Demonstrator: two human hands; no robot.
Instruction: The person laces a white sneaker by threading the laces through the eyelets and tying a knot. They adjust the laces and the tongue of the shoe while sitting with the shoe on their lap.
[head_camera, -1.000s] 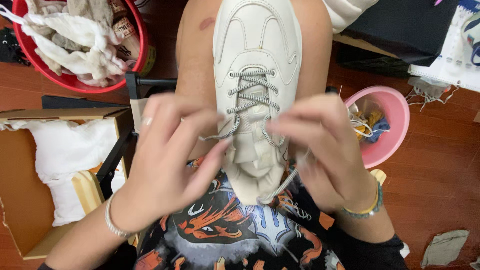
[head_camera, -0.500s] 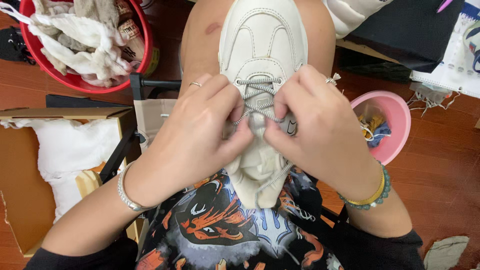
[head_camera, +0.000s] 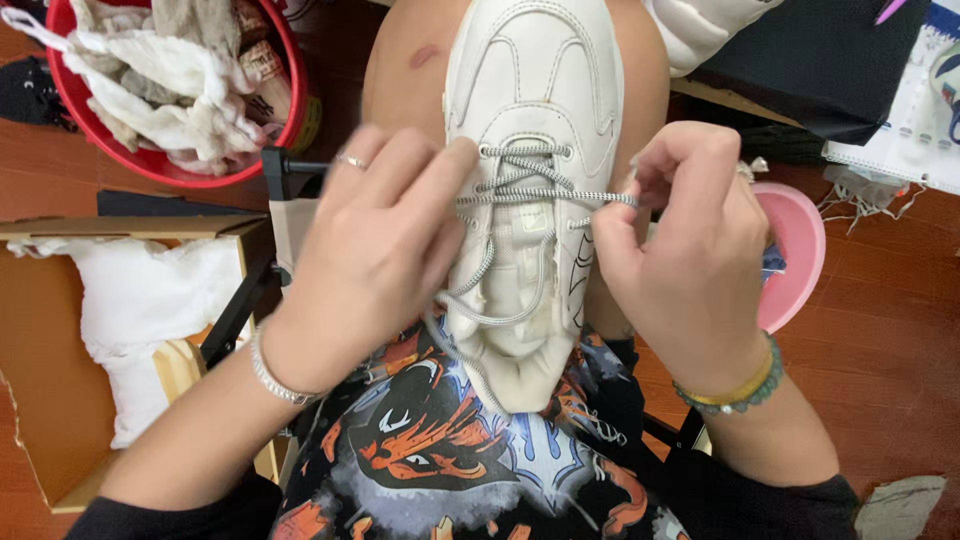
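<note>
Two hands on the shoe (head_camera: 535, 110): right hand (head_camera: 690, 260) fingers pinch the lace (head_camera: 545, 197); left hand (head_camera: 385, 250) fingers press together at the eyelets; pull evenly.

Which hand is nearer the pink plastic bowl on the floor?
Right. The right hand overlaps the pink plastic bowl; the left hand is across the cream sneaker.

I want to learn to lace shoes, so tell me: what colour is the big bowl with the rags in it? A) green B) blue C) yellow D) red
D: the bowl at the upper left, heaped with whitish rags, has a red rim and wall, while both hands work the lace on the white shoe.
</note>
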